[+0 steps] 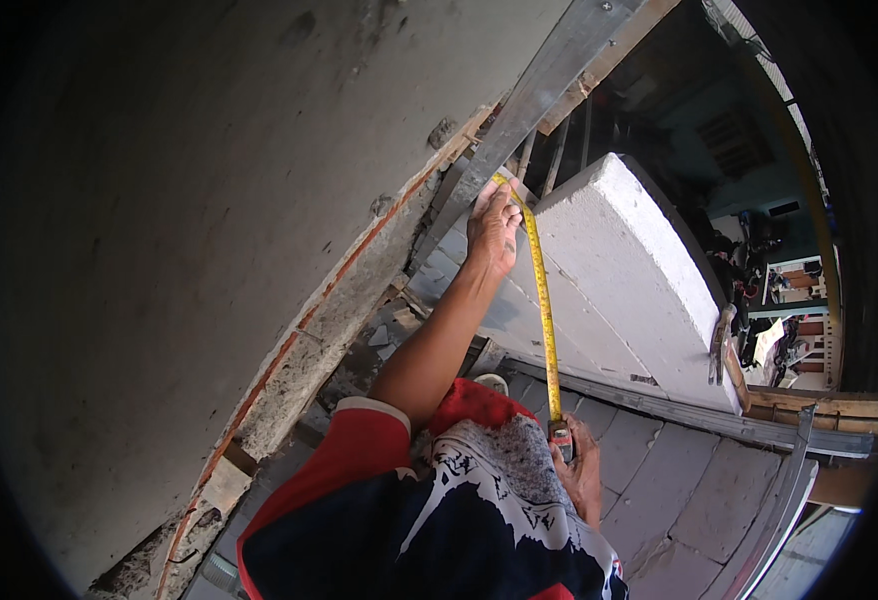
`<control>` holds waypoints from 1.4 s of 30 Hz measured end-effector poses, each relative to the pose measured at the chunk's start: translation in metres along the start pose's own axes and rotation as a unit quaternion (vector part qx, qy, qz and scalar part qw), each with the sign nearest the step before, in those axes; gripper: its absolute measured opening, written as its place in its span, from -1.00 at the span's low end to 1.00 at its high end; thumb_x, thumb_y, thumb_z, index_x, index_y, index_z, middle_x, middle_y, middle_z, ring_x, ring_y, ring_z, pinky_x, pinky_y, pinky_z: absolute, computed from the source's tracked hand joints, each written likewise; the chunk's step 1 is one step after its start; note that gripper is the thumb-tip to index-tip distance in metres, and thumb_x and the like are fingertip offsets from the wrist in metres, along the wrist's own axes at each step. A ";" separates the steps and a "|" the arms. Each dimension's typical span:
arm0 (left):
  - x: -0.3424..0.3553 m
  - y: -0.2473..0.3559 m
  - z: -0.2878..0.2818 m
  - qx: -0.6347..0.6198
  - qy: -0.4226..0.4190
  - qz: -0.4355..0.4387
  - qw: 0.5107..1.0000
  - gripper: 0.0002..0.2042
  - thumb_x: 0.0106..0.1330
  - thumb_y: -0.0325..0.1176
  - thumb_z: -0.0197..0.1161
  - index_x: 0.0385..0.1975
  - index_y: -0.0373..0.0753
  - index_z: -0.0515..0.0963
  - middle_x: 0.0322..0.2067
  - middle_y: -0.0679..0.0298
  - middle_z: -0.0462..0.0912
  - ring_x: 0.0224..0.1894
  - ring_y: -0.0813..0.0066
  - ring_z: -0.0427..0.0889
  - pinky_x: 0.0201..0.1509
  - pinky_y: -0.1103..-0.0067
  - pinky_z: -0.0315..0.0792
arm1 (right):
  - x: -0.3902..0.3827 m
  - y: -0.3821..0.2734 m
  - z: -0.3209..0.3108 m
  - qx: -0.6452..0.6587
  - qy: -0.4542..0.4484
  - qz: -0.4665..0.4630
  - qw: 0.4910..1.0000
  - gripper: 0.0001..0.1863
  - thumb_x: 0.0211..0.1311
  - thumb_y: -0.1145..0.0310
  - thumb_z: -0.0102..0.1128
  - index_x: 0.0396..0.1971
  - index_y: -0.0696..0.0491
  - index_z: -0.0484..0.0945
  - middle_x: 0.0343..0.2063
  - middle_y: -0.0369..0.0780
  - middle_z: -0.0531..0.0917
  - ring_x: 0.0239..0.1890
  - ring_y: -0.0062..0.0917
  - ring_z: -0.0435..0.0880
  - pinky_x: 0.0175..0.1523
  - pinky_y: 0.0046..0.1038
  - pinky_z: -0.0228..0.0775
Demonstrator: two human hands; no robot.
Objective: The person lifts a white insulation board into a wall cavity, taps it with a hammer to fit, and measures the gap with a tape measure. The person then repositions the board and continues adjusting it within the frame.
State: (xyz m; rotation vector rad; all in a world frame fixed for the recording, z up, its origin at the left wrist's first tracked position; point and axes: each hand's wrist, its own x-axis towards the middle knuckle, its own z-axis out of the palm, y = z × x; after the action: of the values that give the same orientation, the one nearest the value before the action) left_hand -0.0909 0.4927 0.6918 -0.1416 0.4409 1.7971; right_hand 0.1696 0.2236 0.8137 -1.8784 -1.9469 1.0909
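My left hand [497, 225] reaches up beside a metal beam [519, 100], its fingers closed on the end of a yellow tape measure blade [541, 280] at the top edge of white block work [629, 280]. The blade runs down along the blocks to the tape case [561, 438], which my right hand [581, 470] grips low at the front of my body. The fingertips of my left hand are partly hard to make out.
A rough grey wall [199, 200] with a broken, exposed edge fills the left. A hammer [719, 345] rests at the right of the blocks. Metal channels [679, 415], wooden boards [829, 405] and grey blocks [639, 480] lie below. A cluttered dark space shows beyond, upper right.
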 end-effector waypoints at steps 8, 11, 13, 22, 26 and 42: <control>-0.001 -0.002 0.002 0.018 0.013 0.013 1.000 -0.50 0.44 -0.37 0.31 0.32 -0.20 0.33 0.12 0.29 0.61 -0.31 0.71 0.38 -0.12 0.72 0.38 | -0.001 0.008 0.007 0.053 0.001 -0.018 0.998 -0.41 0.19 0.30 0.42 0.23 0.09 0.50 0.05 -0.04 0.65 0.10 -0.21 0.66 0.23 -0.28 0.45; 0.001 -0.002 -0.002 0.022 0.005 0.011 1.000 -0.51 0.44 -0.37 0.30 0.33 -0.20 0.33 0.13 0.29 0.60 -0.32 0.72 0.37 -0.13 0.72 0.38 | -0.001 0.006 0.003 0.037 -0.005 -0.039 0.999 -0.39 0.17 0.33 0.44 0.24 0.09 0.50 0.03 -0.04 0.65 0.08 -0.23 0.66 0.24 -0.29 0.44; 0.001 -0.001 -0.003 0.026 0.000 0.009 1.000 -0.52 0.45 -0.37 0.29 0.32 -0.20 0.34 0.13 0.30 0.60 -0.32 0.72 0.36 -0.13 0.72 0.37 | -0.002 0.005 0.002 0.039 -0.011 -0.043 0.998 -0.39 0.18 0.33 0.44 0.24 0.09 0.49 0.02 -0.05 0.66 0.07 -0.24 0.66 0.23 -0.30 0.44; -0.001 0.002 0.002 0.047 -0.003 0.008 0.999 -0.76 0.45 -0.35 0.29 0.05 -0.12 0.49 0.11 0.31 0.66 -0.42 0.75 0.31 -0.06 0.71 0.38 | -0.005 -0.012 -0.004 0.076 -0.016 -0.011 0.997 -0.37 0.22 0.16 0.40 0.23 0.13 0.50 0.02 -0.05 0.66 0.08 -0.29 0.65 0.25 -0.28 0.42; 0.002 0.001 -0.002 0.053 -0.012 0.005 0.999 -0.72 0.44 -0.33 0.31 0.09 -0.12 0.48 0.10 0.33 0.64 -0.38 0.74 0.33 -0.07 0.71 0.38 | -0.005 -0.019 -0.006 0.048 -0.023 -0.018 0.998 -0.33 0.21 0.09 0.40 0.23 0.15 0.50 0.04 -0.03 0.66 0.11 -0.26 0.64 0.27 -0.25 0.41; 0.001 0.000 -0.004 0.065 -0.033 -0.006 0.997 -0.55 0.46 -0.23 0.29 0.27 -0.10 0.33 0.16 0.38 0.59 -0.12 0.64 0.42 0.27 0.51 0.30 | -0.013 -0.024 0.001 0.087 -0.024 0.013 0.996 -0.28 0.20 0.00 0.43 0.24 0.16 0.50 0.03 -0.03 0.67 0.09 -0.28 0.66 0.25 -0.26 0.42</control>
State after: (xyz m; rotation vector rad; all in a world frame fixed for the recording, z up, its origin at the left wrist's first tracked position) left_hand -0.0915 0.4924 0.6877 0.0057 0.5079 1.7511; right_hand 0.1526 0.2138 0.8327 -1.8051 -1.7926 1.2791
